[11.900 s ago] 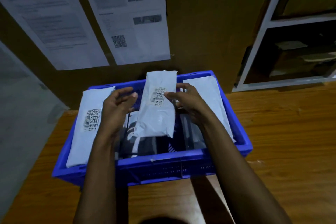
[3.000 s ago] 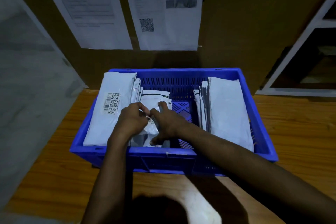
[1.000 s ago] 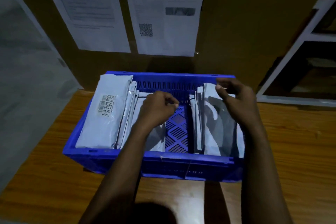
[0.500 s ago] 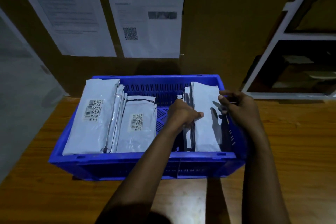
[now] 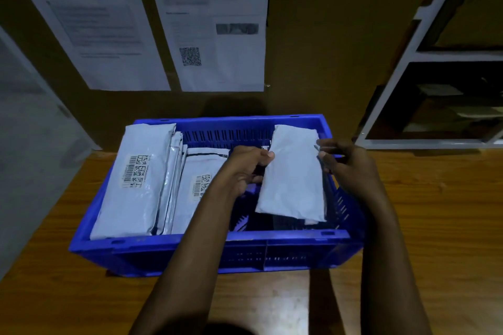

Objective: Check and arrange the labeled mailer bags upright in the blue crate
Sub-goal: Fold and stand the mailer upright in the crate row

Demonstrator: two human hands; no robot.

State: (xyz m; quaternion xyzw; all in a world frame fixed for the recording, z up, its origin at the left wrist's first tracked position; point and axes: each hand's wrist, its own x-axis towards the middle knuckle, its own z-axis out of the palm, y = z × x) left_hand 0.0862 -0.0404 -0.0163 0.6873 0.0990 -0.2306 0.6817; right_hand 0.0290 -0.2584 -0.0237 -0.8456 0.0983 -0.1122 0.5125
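The whole move hinges on the mailer bag [image 5: 294,174] at the right end of the blue crate [image 5: 245,238]. It sits between both hands. The left hand [image 5: 245,168] has its grip pinched on the bag's left long edge, and the right hand [image 5: 348,168] has its grip curled onto the right long edge, both nearer the crate's far wall. The bag's long axis runs from far wall to near wall, face tilted up, and that face looks blank to me. My guess is it needs a flip to check the label, then tipping upright. The right hand is closer to the crate's right wall, so it would probably steer. The labelled stack [image 5: 138,179] leans at the crate's left end. The crate sits on the bench [image 5: 435,226].
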